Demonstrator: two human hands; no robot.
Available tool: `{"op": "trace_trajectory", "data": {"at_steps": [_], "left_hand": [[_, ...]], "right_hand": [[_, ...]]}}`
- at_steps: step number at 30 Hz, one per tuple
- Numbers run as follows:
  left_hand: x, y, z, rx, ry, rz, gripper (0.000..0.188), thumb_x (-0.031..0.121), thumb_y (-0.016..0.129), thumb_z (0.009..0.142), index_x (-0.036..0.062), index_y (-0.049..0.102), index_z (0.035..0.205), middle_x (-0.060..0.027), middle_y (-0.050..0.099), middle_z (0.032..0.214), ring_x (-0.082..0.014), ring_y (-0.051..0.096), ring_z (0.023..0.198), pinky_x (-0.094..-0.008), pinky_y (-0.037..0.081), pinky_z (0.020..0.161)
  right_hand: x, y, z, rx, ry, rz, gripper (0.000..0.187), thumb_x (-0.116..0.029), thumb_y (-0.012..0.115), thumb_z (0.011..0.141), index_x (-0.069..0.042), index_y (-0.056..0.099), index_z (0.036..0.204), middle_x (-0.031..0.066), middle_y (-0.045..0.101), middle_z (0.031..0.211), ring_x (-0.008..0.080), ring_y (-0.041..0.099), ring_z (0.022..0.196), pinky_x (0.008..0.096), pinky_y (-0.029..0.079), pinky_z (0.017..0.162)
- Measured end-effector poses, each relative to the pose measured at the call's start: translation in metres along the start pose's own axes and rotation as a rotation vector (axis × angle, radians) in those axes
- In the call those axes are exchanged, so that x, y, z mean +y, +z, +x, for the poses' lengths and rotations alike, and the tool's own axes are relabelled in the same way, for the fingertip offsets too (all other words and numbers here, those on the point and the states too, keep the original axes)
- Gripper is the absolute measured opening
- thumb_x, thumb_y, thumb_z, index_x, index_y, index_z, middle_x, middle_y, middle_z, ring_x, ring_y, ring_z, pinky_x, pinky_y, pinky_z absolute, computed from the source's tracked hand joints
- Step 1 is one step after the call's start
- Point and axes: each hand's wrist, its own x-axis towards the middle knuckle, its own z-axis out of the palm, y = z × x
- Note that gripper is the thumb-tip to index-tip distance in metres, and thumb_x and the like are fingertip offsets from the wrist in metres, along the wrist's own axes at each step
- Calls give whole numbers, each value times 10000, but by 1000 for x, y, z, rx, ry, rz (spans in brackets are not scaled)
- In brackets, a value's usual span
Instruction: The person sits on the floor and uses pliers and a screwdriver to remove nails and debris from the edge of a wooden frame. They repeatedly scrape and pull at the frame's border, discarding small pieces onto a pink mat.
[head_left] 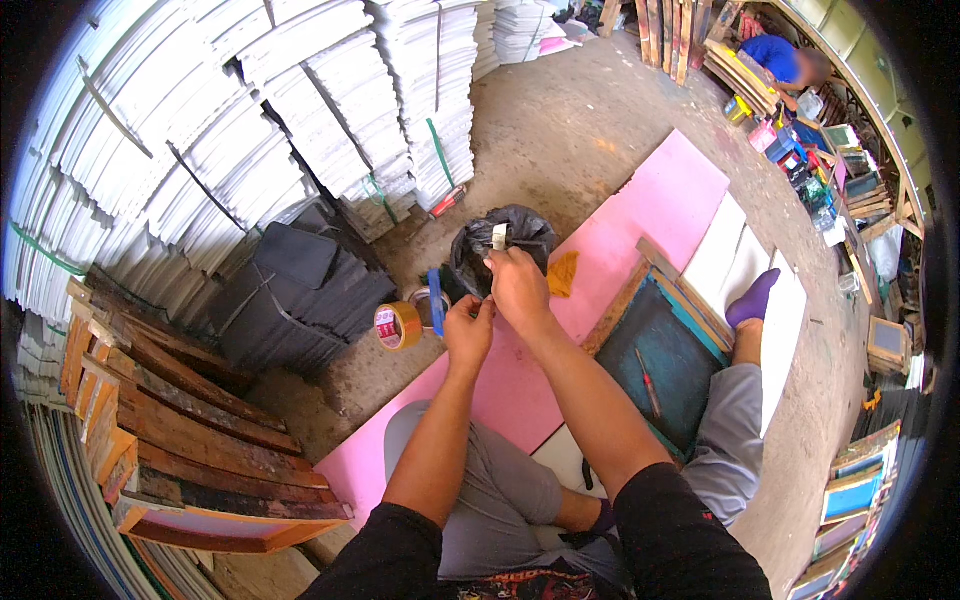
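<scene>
My right hand (520, 288) is closed, its fingertips pinching a small whitish strip (499, 237) that sticks up in front of a black plastic bag (535, 228). Close beside it on the left, my left hand (468, 328) has its thumb and fingers pressed together; whatever lies between them is too small to make out. Just left of that hand stand a roll of tan tape (405, 325) and a blue tape roll (437, 300). A yellow-orange cloth (563, 274) lies to the right of the bag, on the pink sheet (650, 205).
By my right leg a wooden-framed screen (640, 340) bears a red pen-like tool (648, 382). White sheet stacks (300, 90) and a black stack (290, 290) rise on the left, near wooden frames (200, 440). A person in blue (770, 58) bends at far right.
</scene>
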Motion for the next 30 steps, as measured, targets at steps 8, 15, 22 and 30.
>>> {"op": "trace_trajectory", "data": {"at_steps": [8,15,22,30], "left_hand": [[16,-5,-5,-15,0,181,263,229,698,856,-34,710,857,-175,703,754,-285,682,699,-389,515,678],[1,-8,-1,-93,-70,175,275,201,661,815,-10,750,967,-194,740,879,-311,727,839,-384,547,782],[12,-10,-5,-108,-117,245,273,201,643,819,23,761,990,-185,746,905,-303,729,866,-378,548,798],[7,-6,-7,-135,-63,185,266,176,639,816,21,764,992,-178,748,904,-290,731,850,-365,551,783]], "right_hand": [[3,-9,-8,-229,113,-38,208,-62,632,882,-17,692,1076,177,670,989,344,649,1003,445,528,847],[11,-8,-65,89,-28,123,329,-39,599,898,16,638,1220,218,652,1185,383,615,1105,438,498,963],[13,-8,-197,-184,5,-90,469,-192,605,944,20,542,1357,217,562,1373,414,524,1273,496,430,1056],[5,-4,-231,-254,57,-238,559,-302,619,946,-8,512,1410,195,490,1469,382,449,1366,541,374,1095]]}}
